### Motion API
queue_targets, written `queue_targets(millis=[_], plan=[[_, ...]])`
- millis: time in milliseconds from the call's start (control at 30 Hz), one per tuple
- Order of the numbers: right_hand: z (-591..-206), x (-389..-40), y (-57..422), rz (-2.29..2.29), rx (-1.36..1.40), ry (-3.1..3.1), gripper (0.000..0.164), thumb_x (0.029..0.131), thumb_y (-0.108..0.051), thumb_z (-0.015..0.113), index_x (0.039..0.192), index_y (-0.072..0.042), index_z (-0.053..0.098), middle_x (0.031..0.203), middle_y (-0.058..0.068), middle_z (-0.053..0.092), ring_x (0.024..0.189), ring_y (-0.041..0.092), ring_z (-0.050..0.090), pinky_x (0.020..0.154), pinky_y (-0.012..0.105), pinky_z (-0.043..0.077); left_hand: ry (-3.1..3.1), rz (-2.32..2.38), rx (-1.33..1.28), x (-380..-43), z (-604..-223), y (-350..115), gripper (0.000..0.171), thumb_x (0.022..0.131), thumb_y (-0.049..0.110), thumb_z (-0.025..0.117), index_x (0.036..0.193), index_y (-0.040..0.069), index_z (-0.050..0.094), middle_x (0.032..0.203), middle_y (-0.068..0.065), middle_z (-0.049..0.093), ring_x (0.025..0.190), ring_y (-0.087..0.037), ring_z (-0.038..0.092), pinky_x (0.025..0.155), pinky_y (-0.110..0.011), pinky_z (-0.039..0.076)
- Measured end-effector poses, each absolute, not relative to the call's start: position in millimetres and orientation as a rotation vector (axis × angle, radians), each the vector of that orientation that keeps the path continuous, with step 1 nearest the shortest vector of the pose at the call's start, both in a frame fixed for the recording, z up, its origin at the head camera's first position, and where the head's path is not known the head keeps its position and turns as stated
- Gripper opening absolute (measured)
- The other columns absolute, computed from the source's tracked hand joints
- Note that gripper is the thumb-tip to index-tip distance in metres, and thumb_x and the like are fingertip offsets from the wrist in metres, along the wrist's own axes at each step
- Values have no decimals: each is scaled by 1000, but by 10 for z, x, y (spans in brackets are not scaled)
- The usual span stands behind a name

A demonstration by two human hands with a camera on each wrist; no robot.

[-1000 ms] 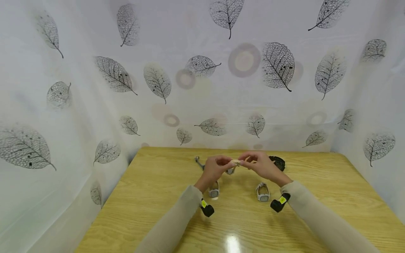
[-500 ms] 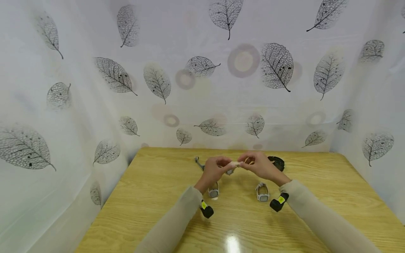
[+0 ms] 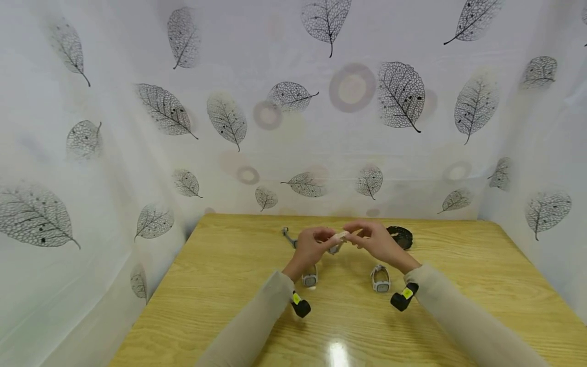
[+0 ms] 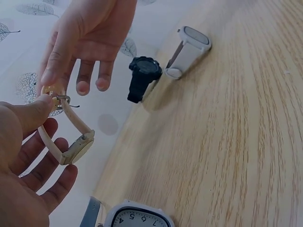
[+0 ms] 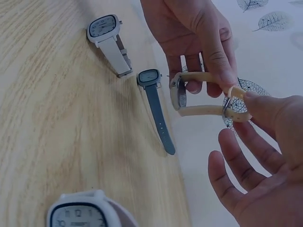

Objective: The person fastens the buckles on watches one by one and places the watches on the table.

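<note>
My left hand and right hand meet above the back of the table, with a cream-strapped wristwatch between them. Thumb and fingers of each hand pinch the strap near its metal buckle. In the left wrist view the wristwatch hangs as a closed loop, its case below the buckle, near the left fingers. From the right wrist, the strap's end shows passing through the buckle, with the right thumb on it. The remaining left fingers curve loosely behind the case; the other right fingers are spread away from the strap.
A white watch lies partly behind my left wrist. Another white watch rests to the right. A blue-grey watch lies at the back left, a black watch behind my right hand. Leaf-patterned curtain surrounds the table.
Both hands stay nearly in place on the wristwatch. The strap section between the fingertips has tilted slightly, its right end now higher. The other watches have not moved.
</note>
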State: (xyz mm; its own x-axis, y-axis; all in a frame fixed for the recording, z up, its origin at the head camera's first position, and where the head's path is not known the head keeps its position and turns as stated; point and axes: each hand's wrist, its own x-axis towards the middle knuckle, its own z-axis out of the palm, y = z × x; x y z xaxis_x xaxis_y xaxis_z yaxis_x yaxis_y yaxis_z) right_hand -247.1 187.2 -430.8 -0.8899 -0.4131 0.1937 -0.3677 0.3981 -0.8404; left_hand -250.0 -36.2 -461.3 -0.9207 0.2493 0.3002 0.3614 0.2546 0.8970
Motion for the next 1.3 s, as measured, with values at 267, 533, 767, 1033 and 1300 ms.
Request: queue_targets(millis=[267, 533, 767, 1033, 1300], plan=[[-4378, -2460, 1882, -1606, -726, 2607, 27, 101, -24, 69, 125, -11, 72, 124, 11, 69, 93, 35, 69, 76, 46, 60, -2397, -1799, -611, -2496, -4600, -372, 17, 92, 24, 80, 104, 11, 80, 94, -3, 78, 80, -12, 69, 68, -27, 59], [-4356, -2457, 1849, -1466, -754, 2691, 21, 100, -30, 71, 116, -18, 76, 121, 5, 71, 95, 22, 67, 80, 40, 58, -2400, -1793, -595, -2481, -4600, -350, 16, 92, 22, 81, 102, 10, 80, 92, -5, 78, 79, -16, 70, 68, -26, 59], [-4410, -2427, 1842, -1516, -689, 2667, 34, 100, -31, 70, 126, -10, 72, 121, 7, 71, 95, 33, 69, 79, 47, 60, -2406, -1762, -611, -2486, -4618, -343, 17, 93, 23, 80, 103, 10, 81, 92, -4, 78, 79, -12, 70, 69, -26, 59], [-4429, -2418, 1860, -1541, -703, 2676, 26, 100, -30, 70, 121, -16, 74, 116, 6, 72, 94, 35, 69, 78, 47, 59, -2390, -1778, -612, -2499, -4621, -354, 17, 92, 23, 80, 104, 11, 81, 92, -3, 78, 78, -12, 70, 69, -27, 59], [-4395, -2431, 1817, -1427, -746, 2738, 21, 99, -31, 71, 115, -19, 76, 118, 3, 72, 92, 18, 68, 78, 37, 58, -2409, -1763, -620, -2490, -4619, -333, 15, 93, 24, 79, 102, 12, 81, 92, -2, 78, 80, -10, 70, 72, -27, 59]])
